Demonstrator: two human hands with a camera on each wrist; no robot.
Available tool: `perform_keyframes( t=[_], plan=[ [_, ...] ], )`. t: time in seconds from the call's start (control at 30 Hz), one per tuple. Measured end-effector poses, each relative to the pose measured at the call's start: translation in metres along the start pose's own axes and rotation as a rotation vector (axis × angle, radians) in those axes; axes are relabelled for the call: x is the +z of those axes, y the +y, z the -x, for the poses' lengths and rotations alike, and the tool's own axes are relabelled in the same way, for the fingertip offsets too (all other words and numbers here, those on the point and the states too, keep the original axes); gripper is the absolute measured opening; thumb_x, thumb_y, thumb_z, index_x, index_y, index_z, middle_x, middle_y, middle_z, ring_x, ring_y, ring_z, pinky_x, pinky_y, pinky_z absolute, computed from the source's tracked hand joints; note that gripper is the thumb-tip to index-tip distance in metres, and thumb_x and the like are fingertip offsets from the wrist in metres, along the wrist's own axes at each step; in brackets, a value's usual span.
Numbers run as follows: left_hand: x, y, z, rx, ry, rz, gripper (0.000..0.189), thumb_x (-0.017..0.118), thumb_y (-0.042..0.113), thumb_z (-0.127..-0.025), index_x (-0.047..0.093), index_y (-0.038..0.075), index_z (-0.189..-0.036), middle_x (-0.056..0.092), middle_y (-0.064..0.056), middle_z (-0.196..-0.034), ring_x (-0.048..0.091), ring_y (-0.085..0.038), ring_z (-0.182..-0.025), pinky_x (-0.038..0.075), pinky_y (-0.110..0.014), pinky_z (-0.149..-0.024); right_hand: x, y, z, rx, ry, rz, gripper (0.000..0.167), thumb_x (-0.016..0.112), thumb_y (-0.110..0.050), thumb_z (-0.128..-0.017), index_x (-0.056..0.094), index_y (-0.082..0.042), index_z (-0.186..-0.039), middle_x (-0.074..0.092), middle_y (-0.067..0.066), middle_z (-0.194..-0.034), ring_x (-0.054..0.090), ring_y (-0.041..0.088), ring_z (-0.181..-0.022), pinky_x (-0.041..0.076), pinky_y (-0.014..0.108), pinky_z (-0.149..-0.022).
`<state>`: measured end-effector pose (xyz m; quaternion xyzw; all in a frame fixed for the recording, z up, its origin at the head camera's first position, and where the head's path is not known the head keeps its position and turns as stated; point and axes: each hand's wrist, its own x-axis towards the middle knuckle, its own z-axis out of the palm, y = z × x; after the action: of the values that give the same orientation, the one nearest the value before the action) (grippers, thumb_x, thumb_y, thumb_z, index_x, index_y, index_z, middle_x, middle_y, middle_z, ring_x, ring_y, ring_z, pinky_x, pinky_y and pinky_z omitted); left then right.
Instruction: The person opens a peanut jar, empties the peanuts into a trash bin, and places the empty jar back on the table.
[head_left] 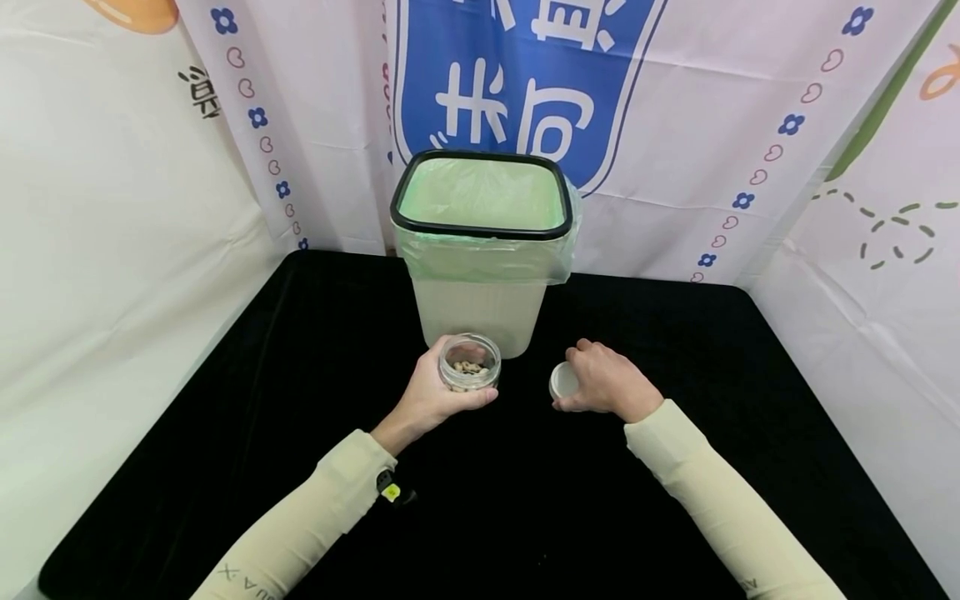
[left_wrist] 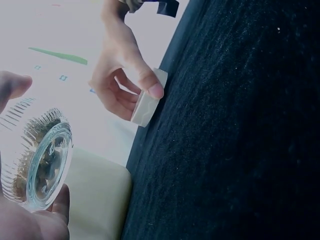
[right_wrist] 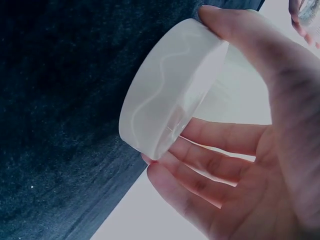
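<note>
My left hand (head_left: 427,393) grips a clear ribbed jar (head_left: 470,385) around its side, thumb on the near side. The jar's mouth is uncovered and tilted towards me in the head view; small pale tan pieces (head_left: 468,367) lie inside, their kind too small to tell. To the right, my right hand (head_left: 609,382) holds a round white lid (head_left: 564,381) by its edge between thumb and fingers. The right wrist view shows the lid (right_wrist: 160,90) on its side, with a wavy line along its rim. Whether it touches the tabletop I cannot tell.
Just beyond the jar stands a whitish bin (head_left: 480,308) with a black rim (head_left: 487,231) and a light green bag (head_left: 480,265) folded over it. Black cloth (head_left: 525,492) covers the table. Printed white curtains (head_left: 675,167) hang behind and at both sides.
</note>
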<state>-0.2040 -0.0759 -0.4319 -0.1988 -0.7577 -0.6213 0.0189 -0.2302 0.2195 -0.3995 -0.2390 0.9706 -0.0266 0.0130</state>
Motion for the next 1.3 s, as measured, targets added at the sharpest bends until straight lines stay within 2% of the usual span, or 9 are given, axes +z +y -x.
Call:
perform_keyframes(
  t=[0.47, 0.83, 0.97, 1.3],
  plan=[
    [-0.002, -0.001, 0.001, -0.022, -0.009, 0.018, 0.069, 0.094, 0.016, -0.078, 0.058, 0.012, -0.138, 0.068, -0.010, -0.132, 0.066, -0.028, -0.120, 0.053, -0.037, -0.106, 0.006, 0.001, -0.002, 0.015, -0.053, -0.017, 0.058, 0.090, -0.055, -0.075, 0.068, -0.006, -0.099, 0.065, 0.009, -0.095, 0.061, 0.022, -0.080, 0.058, 0.042, -0.074],
    [-0.002, -0.002, 0.002, -0.013, -0.002, 0.015, 0.069, 0.094, 0.016, -0.078, 0.059, 0.012, -0.137, 0.069, -0.011, -0.131, 0.067, -0.028, -0.119, 0.053, -0.030, -0.102, 0.004, 0.000, -0.002, 0.036, -0.062, -0.032, 0.058, 0.089, -0.055, -0.075, 0.068, -0.007, -0.100, 0.065, 0.009, -0.096, 0.061, 0.023, -0.081, 0.058, 0.043, -0.073],
    [-0.003, -0.002, 0.002, -0.005, 0.005, 0.011, 0.069, 0.094, 0.015, -0.077, 0.059, 0.011, -0.137, 0.069, -0.011, -0.130, 0.067, -0.028, -0.118, 0.053, -0.029, -0.102, 0.003, -0.001, -0.002, 0.036, -0.073, -0.005, 0.060, 0.089, -0.058, -0.075, 0.069, -0.008, -0.101, 0.066, 0.008, -0.097, 0.062, 0.023, -0.082, 0.058, 0.044, -0.073],
    [-0.006, 0.000, 0.003, -0.013, 0.009, 0.001, 0.068, 0.094, 0.014, -0.077, 0.060, 0.012, -0.136, 0.069, -0.010, -0.131, 0.066, -0.027, -0.119, 0.054, -0.033, -0.104, -0.004, -0.003, -0.004, 0.059, -0.088, 0.051, 0.069, 0.076, -0.071, -0.082, 0.071, -0.006, -0.106, 0.070, 0.012, -0.101, 0.066, 0.025, -0.083, 0.060, 0.048, -0.074]
  ],
)
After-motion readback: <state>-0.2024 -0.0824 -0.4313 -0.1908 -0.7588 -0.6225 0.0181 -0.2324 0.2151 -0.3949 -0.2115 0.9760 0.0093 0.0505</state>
